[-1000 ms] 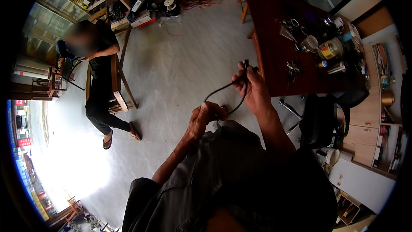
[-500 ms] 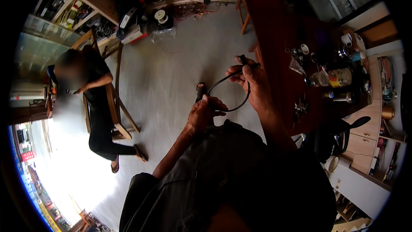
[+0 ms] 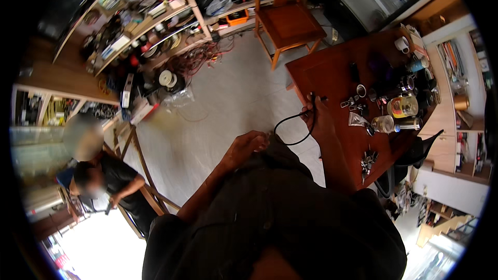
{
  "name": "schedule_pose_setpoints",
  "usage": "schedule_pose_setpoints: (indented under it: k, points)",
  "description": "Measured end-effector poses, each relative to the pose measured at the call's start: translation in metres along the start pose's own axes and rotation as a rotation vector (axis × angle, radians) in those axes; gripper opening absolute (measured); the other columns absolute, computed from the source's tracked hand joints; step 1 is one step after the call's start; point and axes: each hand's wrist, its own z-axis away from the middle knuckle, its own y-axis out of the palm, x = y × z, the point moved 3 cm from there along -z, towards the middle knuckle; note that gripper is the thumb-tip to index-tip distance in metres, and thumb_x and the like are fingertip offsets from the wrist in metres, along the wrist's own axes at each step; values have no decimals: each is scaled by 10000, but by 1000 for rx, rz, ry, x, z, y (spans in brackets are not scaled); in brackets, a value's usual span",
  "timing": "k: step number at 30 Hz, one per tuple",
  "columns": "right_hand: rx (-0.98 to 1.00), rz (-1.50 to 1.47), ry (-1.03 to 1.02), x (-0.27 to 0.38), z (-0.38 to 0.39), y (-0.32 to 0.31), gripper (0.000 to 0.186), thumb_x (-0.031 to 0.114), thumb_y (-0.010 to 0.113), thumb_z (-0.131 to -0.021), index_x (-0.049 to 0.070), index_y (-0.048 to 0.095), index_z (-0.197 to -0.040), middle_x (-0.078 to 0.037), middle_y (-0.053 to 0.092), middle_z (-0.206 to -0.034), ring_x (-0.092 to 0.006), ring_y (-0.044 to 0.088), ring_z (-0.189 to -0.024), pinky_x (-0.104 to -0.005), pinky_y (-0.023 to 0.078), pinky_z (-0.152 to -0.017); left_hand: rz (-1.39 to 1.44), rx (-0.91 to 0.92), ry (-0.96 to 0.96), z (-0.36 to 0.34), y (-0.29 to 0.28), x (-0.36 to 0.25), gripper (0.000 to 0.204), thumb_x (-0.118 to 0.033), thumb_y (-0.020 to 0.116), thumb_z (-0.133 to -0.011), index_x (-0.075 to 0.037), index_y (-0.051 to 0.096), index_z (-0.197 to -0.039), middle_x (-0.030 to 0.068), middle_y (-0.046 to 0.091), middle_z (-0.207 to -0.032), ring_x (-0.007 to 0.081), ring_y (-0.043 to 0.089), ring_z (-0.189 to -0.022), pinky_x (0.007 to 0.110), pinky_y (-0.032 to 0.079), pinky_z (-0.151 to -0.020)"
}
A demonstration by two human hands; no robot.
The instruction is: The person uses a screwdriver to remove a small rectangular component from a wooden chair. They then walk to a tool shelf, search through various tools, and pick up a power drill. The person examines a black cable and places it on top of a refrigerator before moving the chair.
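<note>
By table (image 3: 327,67) edge | right grip (image 3: 320,116) holding black cable (image 3: 289,144) | left grip (image 3: 246,148) above grey floor (image 3: 223,88), closure unclear

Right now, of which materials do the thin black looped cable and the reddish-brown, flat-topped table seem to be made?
Thin black looped cable, in the right hand: probably rubber or plastic outside, fairly matt; it bends in a smooth curve. Reddish-brown, flat-topped table: likely wood, perhaps varnished, as the top shows a warm tone and faint sheen; laminate is possible.
</note>
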Motion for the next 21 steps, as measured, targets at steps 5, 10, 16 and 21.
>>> schedule_pose_setpoints:
  k: [5, 10, 16, 21]
  points:
    - [-94, -12, -123, 11, -57, 16, 302, 296, 490, -1022, 40, 552, -1170, -57, 630, -825, -190, 645, -772, -324, 551, -703, -147, -4, 87, -88, -25, -46, 348, -268, 481, -1021, 26, 575, -1183, 65, 652, -1022, 135, 594, -920, 291, 483, -813]
    - [47, 64, -78, 21, -142, 52, 282, 305, 520, -1013, 49, 565, -1122, -42, 642, -801, -168, 647, -759, -315, 551, -725, -191, 112, 56, -175, -57, -87, 323, -243, 472, -1020, 34, 599, -1126, 73, 662, -986, 129, 600, -906, 279, 483, -802]
    - [88, 182, -225, 96, -203, 93, 384, 335, 515, -1016, -23, 582, -1138, -111, 681, -921, -186, 662, -837, -318, 545, -782, -250, 243, 95, -272, -76, -163, 317, -216, 432, -1038, 32, 631, -1036, 95, 684, -800, 143, 655, -738, 288, 520, -731]
    - [-75, 493, -334, 148, -234, 91, 386, 303, 528, -1015, -65, 639, -1054, -135, 692, -991, -186, 670, -883, -305, 536, -822, -253, 339, 139, -337, -85, -210, 323, -201, 428, -1043, 65, 608, -1010, 108, 683, -813, 180, 676, -760, 315, 546, -752]
